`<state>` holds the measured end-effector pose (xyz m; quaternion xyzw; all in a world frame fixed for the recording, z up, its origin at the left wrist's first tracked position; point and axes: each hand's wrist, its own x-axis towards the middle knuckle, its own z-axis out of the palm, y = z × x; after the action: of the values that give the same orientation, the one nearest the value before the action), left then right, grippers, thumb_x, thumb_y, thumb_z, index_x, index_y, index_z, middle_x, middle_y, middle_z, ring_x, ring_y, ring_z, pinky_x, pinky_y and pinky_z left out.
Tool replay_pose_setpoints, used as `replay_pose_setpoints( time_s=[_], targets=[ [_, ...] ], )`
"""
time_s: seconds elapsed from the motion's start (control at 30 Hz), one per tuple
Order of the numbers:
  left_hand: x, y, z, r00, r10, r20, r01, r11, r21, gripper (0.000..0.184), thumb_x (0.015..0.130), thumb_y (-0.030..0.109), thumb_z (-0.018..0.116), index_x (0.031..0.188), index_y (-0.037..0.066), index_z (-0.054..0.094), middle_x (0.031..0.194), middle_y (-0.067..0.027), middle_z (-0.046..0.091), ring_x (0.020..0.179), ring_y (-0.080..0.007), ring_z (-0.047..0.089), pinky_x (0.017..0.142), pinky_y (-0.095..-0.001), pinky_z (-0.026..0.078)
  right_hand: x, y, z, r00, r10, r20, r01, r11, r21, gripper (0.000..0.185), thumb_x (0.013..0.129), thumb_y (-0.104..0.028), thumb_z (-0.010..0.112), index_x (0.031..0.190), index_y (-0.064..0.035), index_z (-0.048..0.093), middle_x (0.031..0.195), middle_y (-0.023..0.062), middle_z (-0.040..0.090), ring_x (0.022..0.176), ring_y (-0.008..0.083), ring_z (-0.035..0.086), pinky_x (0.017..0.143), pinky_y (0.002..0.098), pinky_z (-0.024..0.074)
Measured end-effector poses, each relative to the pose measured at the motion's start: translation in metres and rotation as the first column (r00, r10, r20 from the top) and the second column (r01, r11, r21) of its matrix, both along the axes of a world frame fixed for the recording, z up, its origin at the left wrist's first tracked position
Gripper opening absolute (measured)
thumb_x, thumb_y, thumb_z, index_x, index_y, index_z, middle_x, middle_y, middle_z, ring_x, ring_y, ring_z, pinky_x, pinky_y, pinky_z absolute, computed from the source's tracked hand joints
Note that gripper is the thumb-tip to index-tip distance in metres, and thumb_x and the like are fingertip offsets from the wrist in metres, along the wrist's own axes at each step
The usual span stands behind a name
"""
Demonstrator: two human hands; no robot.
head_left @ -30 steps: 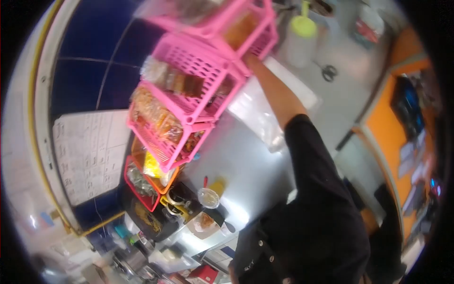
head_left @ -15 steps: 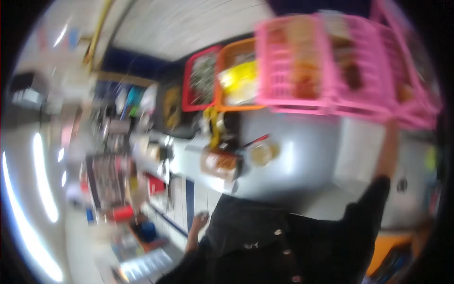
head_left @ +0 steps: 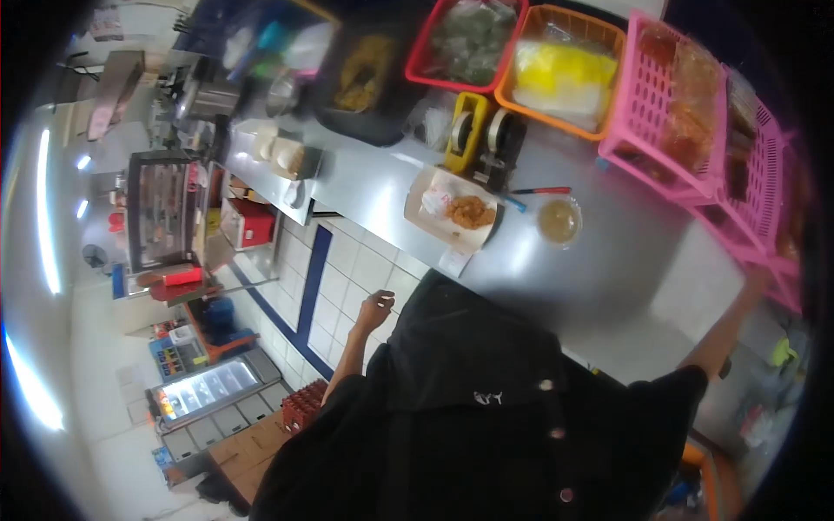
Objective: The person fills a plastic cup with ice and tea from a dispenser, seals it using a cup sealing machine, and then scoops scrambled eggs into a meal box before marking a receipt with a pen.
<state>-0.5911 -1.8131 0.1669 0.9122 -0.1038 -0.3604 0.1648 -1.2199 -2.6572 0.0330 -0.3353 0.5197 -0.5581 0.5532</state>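
The left hand (head_left: 375, 310) is held half open and empty above the floor (head_left: 343, 291), fingers loosely curled. Ahead and to its right, the box (head_left: 423, 219) of food is set on the counter (head_left: 369, 182). The pink baskets (head_left: 638, 87) are reached by the right hand (head_left: 757, 281); its fingers are hidden, so its grip cannot be told.

Rect. cream cardboard box (head_left: 450, 234) L of round clear plastic cup (head_left: 559, 220); rect. pink plastic basket (head_left: 622, 108) farther R.
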Motion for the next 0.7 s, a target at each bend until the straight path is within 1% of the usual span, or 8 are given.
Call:
replay_pose_setpoints(
  time_s=[0.1, 0.17, 0.23, 0.27, 0.43, 0.5, 0.57, 0.7],
  targets=[
    [0.009, 0.006, -0.01, 0.984, -0.148, 0.104, 0.149, 0.989, 0.001, 0.024, 0.089, 0.015, 0.064, 0.112, 0.007, 0.068, 0.094, -0.0165, 0.073, 0.083, -0.03, 0.071, 0.073, -0.0375, 0.056, -0.002, 0.043, 0.041, 0.769, 0.144, 0.623, -0.083, 0.989, -0.125, 0.046, 0.092, -0.015, 0.062, 0.127, 0.0139, 0.054, 0.117, 0.0266, 0.065, 0.103, 0.0355, 0.065, 0.089, 0.0438, 0.0553],
    [0.018, -0.035, 0.013, 0.966, -0.184, 0.18, 0.209, 0.97, -0.127, 0.022, 0.09, 0.013, 0.063, 0.11, 0.007, 0.068, 0.094, -0.0158, 0.072, 0.083, -0.03, 0.071, 0.074, -0.038, 0.056, -0.002, 0.079, 0.065, 0.691, 0.232, 0.685, -0.075, 0.965, -0.251, 0.047, 0.092, -0.014, 0.062, 0.128, 0.0149, 0.054, 0.118, 0.0272, 0.064, 0.103, 0.0361, 0.065, 0.089, 0.0442, 0.0554],
    [0.032, -0.09, 0.045, 0.92, -0.23, 0.317, 0.327, 0.896, -0.299, 0.019, 0.089, 0.008, 0.061, 0.107, 0.006, 0.068, 0.095, -0.0145, 0.071, 0.083, -0.0304, 0.069, 0.075, -0.0389, 0.055, -0.008, 0.1, 0.075, 0.985, -0.02, 0.174, 0.09, 0.909, -0.407, 0.04, 0.09, -0.01, 0.062, 0.122, 0.0134, 0.059, 0.115, 0.025, 0.067, 0.098, 0.0305, 0.067, 0.086, 0.0403, 0.0566],
    [0.043, -0.118, 0.061, 0.897, -0.265, 0.354, 0.39, 0.852, -0.349, 0.018, 0.088, 0.005, 0.061, 0.105, 0.006, 0.067, 0.095, -0.0139, 0.07, 0.083, -0.0307, 0.068, 0.075, -0.0392, 0.055, -0.011, 0.111, 0.08, 0.967, -0.241, -0.082, 0.179, 0.874, -0.451, 0.037, 0.088, -0.008, 0.063, 0.119, 0.0126, 0.062, 0.114, 0.0239, 0.068, 0.095, 0.0277, 0.068, 0.084, 0.0383, 0.0573],
    [0.098, -0.223, 0.074, 0.575, -0.537, 0.617, 0.813, 0.457, -0.36, 0.039, 0.078, 0.001, 0.068, 0.115, 0.01, 0.062, 0.121, -0.0143, 0.056, 0.109, -0.0369, 0.057, 0.088, -0.0432, 0.052, 0.128, 0.283, 0.208, 0.224, -0.437, -0.871, -0.085, 0.882, -0.464, 0.023, 0.094, -0.009, 0.054, 0.106, 0.0028, 0.071, 0.105, 0.0114, 0.072, 0.089, 0.0175, 0.068, 0.079, 0.0326, 0.0578],
    [0.11, -0.244, 0.061, 0.545, -0.594, 0.592, 0.838, 0.405, -0.365, 0.045, 0.076, 0.001, 0.069, 0.118, 0.011, 0.06, 0.128, -0.0143, 0.052, 0.113, -0.0386, 0.054, 0.091, -0.0442, 0.052, 0.217, 0.359, 0.247, 0.547, -0.261, -0.796, -0.211, 0.877, -0.432, 0.024, 0.097, -0.01, 0.051, 0.106, 0.0019, 0.071, 0.1, 0.0095, 0.072, 0.087, 0.017, 0.068, 0.078, 0.032, 0.0579],
    [0.115, -0.251, 0.039, 0.452, -0.738, 0.501, 0.892, 0.363, -0.271, 0.054, 0.073, 0.006, 0.073, 0.124, 0.012, 0.055, 0.132, -0.0156, 0.049, 0.118, -0.0431, 0.051, 0.098, -0.0464, 0.047, 0.305, 0.432, 0.279, 0.471, -0.15, -0.87, -0.231, 0.93, -0.285, 0.026, 0.1, -0.016, 0.053, 0.107, 0.0026, 0.069, 0.095, 0.0082, 0.07, 0.087, 0.0155, 0.067, 0.076, 0.0331, 0.0583],
    [0.11, -0.254, 0.015, 0.344, -0.766, 0.543, 0.936, 0.328, -0.129, 0.062, 0.068, 0.011, 0.077, 0.126, 0.012, 0.053, 0.132, -0.0189, 0.045, 0.118, -0.0469, 0.051, 0.094, -0.0499, 0.05, 0.404, 0.518, 0.257, 0.77, 0.224, -0.598, -0.306, 0.951, -0.038, 0.018, 0.098, -0.009, 0.057, 0.107, 0.0023, 0.068, 0.087, 0.0076, 0.07, 0.079, 0.013, 0.067, 0.072, 0.0294, 0.057]
  ],
)
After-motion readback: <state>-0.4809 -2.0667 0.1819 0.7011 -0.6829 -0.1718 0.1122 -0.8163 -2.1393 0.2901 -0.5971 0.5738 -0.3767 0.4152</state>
